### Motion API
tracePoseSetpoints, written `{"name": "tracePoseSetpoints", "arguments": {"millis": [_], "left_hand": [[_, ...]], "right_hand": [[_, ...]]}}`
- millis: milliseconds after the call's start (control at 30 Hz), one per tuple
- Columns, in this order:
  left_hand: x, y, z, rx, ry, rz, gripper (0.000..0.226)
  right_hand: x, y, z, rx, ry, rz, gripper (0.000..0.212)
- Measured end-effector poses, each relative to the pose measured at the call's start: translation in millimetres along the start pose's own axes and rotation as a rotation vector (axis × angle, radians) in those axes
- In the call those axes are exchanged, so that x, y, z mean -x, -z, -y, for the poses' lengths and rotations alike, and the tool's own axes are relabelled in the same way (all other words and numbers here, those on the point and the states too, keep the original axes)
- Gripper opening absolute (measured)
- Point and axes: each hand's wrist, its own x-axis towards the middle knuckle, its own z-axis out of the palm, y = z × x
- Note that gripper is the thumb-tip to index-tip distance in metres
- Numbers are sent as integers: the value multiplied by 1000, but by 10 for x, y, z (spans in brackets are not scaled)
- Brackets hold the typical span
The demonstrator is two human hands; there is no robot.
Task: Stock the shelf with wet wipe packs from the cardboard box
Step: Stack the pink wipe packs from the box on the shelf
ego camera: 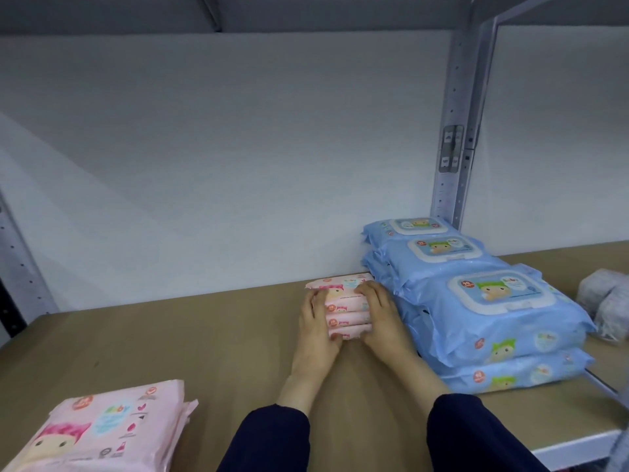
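Blue packs sit beside the pink stack.

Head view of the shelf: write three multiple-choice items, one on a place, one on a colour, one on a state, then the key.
1. Where is the pink stack? A. in a cardboard box B. on the shelf board, just left of the blue packs C. on top of those packs
2. What colour are the packs at the front left? A. pink B. green C. white
3. How are the hands? A. both idle B. one touches the stack C. left hand and right hand grip the stack's sides
Key: B, it stands beside the blue piles; A, pink wrappers; C, fingers curl round both sides.
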Motion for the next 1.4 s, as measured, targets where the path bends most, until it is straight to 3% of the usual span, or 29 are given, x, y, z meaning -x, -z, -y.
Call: {"name": "tracePoseSetpoints", "arguments": {"millis": [267, 400, 733, 1167, 1400], "left_hand": [[-49, 67, 11, -40, -16, 68, 77], [-66, 144, -21, -52, -5, 111, 74], [-202, 620, -303, -356, 83, 347, 67], [232, 1137, -680, -406, 95, 406, 68], [826, 1525, -777, -422, 52, 236, 53]], "right_hand": [[5, 81, 93, 154, -36, 47, 66], [3, 137, 171, 348, -46, 56, 65], [-37, 326, 355, 540, -68, 192, 59], [371, 694, 814, 471, -57, 218, 49], [857, 570, 1286, 346, 33, 214, 46]]}}
